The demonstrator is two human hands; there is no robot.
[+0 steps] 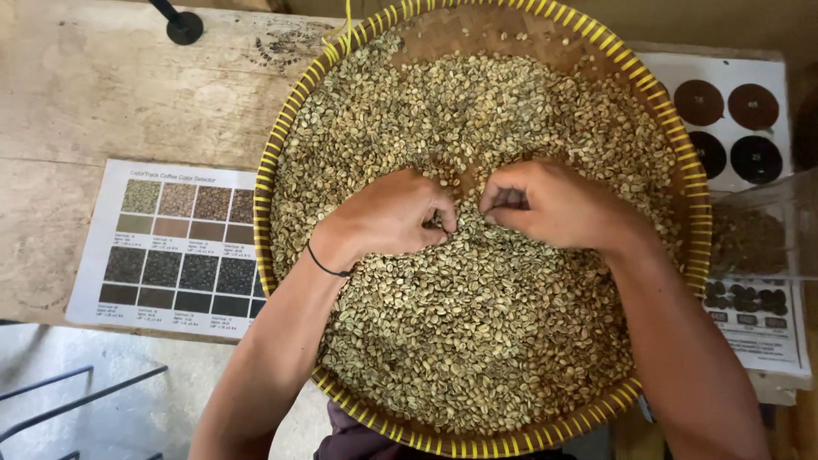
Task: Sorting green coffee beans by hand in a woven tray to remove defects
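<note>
A large round woven tray [271, 162] with a yellow-banded rim holds a thick layer of pale green unroasted coffee beans [477, 332]. Both hands rest on the beans near the tray's middle, close together. My left hand [392, 213], with a thin black band at the wrist, has its fingers curled and thumb pinched down among the beans. My right hand [545, 203] is curled too, fingertips tucked under and touching the beans. Whether either hand holds single beans is hidden by the fingers.
The tray sits on a worn wooden table [102, 85]. A printed colour chart of bean shades [170, 247] lies at the left. Another sheet with dark round swatches [733, 119] lies at the right, beside a clear container [754, 234] of beans. A black stand foot [183, 25] is at top left.
</note>
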